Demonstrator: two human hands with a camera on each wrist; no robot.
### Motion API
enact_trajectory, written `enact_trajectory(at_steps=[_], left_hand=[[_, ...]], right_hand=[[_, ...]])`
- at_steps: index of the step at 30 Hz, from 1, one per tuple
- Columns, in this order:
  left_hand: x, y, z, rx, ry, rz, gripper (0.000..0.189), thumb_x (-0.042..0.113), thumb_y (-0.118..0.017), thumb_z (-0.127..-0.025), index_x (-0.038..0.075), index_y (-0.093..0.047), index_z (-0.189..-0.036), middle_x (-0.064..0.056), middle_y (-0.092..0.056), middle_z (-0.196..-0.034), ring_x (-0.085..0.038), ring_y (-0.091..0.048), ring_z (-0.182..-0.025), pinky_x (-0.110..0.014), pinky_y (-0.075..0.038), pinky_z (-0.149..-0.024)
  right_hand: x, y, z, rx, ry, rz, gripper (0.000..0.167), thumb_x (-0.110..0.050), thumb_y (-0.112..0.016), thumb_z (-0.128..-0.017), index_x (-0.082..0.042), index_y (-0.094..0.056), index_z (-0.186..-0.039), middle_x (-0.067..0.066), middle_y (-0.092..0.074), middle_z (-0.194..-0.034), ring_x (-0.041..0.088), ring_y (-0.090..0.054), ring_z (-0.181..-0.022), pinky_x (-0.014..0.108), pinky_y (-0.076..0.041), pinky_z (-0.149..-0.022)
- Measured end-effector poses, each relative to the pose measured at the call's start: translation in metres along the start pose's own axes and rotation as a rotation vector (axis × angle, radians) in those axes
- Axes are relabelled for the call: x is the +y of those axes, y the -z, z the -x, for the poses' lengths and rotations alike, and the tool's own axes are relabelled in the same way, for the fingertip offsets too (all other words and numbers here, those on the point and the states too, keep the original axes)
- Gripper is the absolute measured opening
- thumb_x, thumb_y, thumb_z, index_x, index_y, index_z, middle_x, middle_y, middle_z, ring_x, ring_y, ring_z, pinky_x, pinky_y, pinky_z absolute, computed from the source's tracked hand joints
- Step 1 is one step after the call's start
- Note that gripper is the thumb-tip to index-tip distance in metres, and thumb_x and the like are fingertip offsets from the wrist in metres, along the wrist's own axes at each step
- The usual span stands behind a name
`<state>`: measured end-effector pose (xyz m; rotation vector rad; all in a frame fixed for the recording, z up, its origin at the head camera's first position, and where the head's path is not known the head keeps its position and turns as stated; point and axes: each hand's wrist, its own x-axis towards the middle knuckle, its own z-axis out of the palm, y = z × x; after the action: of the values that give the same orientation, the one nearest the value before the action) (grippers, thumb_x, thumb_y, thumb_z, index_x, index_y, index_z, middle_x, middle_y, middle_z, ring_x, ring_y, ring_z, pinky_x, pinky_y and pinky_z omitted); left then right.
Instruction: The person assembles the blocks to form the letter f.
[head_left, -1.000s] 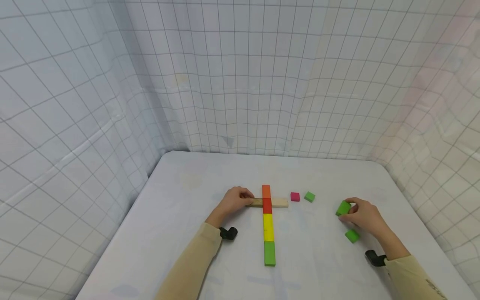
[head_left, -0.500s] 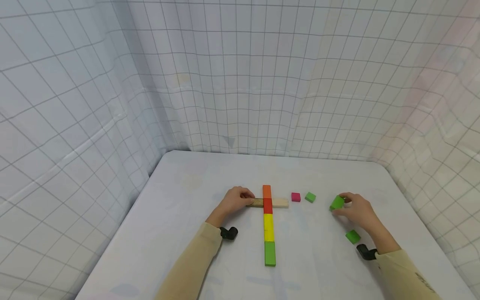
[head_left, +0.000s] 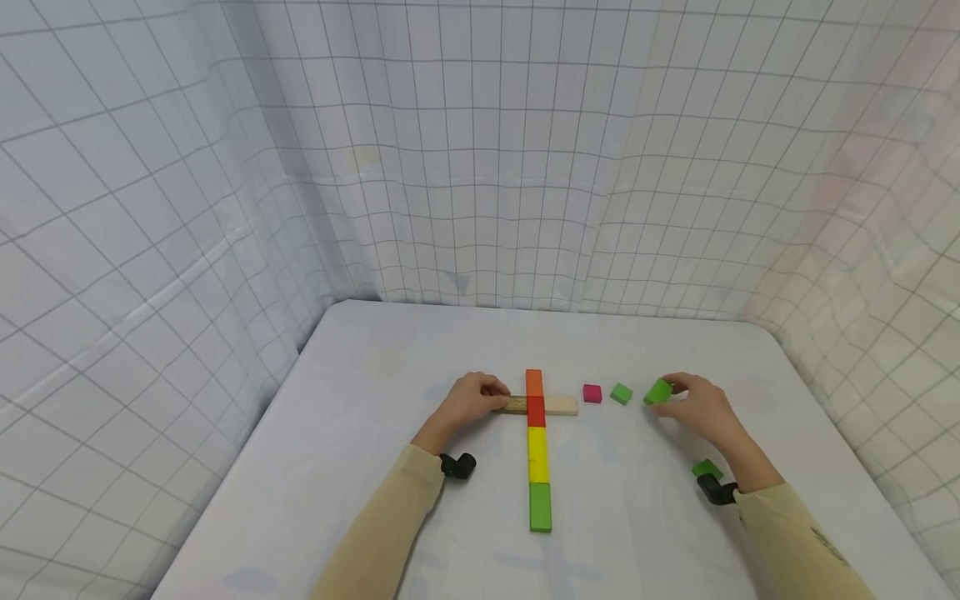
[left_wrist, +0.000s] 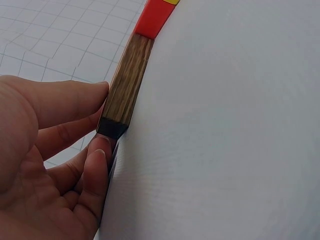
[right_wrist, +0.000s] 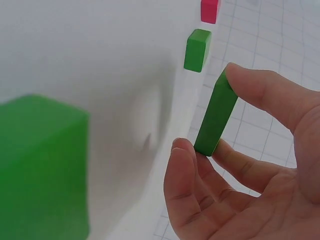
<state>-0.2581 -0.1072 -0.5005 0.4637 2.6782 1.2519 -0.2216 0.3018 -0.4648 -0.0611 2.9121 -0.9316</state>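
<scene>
In the head view my left hand (head_left: 468, 400) is at the outer end of a dark brown wooden block (left_wrist: 128, 82), thumb at its side and fingertips curled at its end. That block butts against a red block (head_left: 536, 412); a pale wooden block (head_left: 561, 405) lies on the other side. The red one belongs to a column with an orange block (head_left: 534, 382) behind, then a yellow section (head_left: 537, 455) and a green block (head_left: 540, 507) in front. My right hand (head_left: 699, 406) pinches an oblong green block (right_wrist: 217, 115) between thumb and fingers, raised over the table.
A small pink block (head_left: 592, 393) and a small green block (head_left: 621, 393) lie between the cross of blocks and my right hand. Another green block (head_left: 705, 470) sits under my right wrist. White gridded cloth (head_left: 480, 167) walls the table's back and sides.
My right hand has carried the oblong green block leftward and farther back, toward the small green block. The left hand stays at the brown block.
</scene>
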Motion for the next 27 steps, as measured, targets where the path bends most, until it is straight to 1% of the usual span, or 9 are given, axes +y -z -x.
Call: enact_trajectory(at_steps=[5,11,16,23,27], left_hand=[[0.000,0.001,-0.001,-0.001,0.003,0.008,0.011,0.020,-0.073,-0.093,0.014,-0.077,-0.101,0.003,-0.063,-0.087,-0.016,-0.055,-0.080,-0.031,-0.047,-0.074],[-0.001,0.002,-0.001,-0.009,-0.002,0.016,0.010,0.020,-0.073,-0.092,0.015,-0.077,-0.100,0.003,-0.064,-0.087,-0.015,-0.056,-0.079,-0.031,-0.047,-0.074],[0.000,0.003,-0.001,-0.017,-0.002,0.025,0.011,0.021,-0.073,-0.093,0.015,-0.077,-0.101,0.003,-0.064,-0.087,-0.016,-0.056,-0.080,-0.032,-0.048,-0.075],[0.000,0.003,-0.001,-0.018,-0.002,0.027,0.010,0.021,-0.073,-0.093,0.015,-0.077,-0.101,0.003,-0.064,-0.087,-0.016,-0.056,-0.080,-0.031,-0.047,-0.074],[0.000,0.003,-0.001,-0.014,-0.002,0.021,0.010,0.020,-0.072,-0.093,0.015,-0.077,-0.101,0.003,-0.063,-0.086,-0.016,-0.056,-0.079,-0.031,-0.047,-0.074]], right_hand=[[-0.008,-0.001,-0.006,0.008,0.008,0.000,0.071,-0.036,-0.077,-0.087,0.001,-0.051,-0.141,0.028,-0.057,-0.129,0.045,-0.053,-0.113,0.053,-0.049,-0.081],[-0.017,-0.001,-0.013,0.011,0.008,-0.013,0.069,-0.036,-0.076,-0.088,-0.001,-0.052,-0.141,0.027,-0.057,-0.129,0.043,-0.053,-0.111,0.049,-0.049,-0.078],[-0.027,-0.001,-0.016,0.014,0.017,-0.038,0.070,-0.037,-0.076,-0.088,-0.001,-0.051,-0.142,0.026,-0.057,-0.128,0.041,-0.053,-0.112,0.049,-0.049,-0.079],[-0.039,-0.003,-0.023,0.016,0.033,-0.056,0.074,-0.042,-0.077,-0.086,-0.002,-0.051,-0.143,0.024,-0.058,-0.129,0.041,-0.053,-0.113,0.051,-0.048,-0.081],[-0.045,-0.008,-0.030,0.023,0.036,-0.055,0.072,-0.040,-0.077,-0.086,-0.003,-0.052,-0.142,0.023,-0.059,-0.128,0.040,-0.053,-0.113,0.050,-0.049,-0.082]])
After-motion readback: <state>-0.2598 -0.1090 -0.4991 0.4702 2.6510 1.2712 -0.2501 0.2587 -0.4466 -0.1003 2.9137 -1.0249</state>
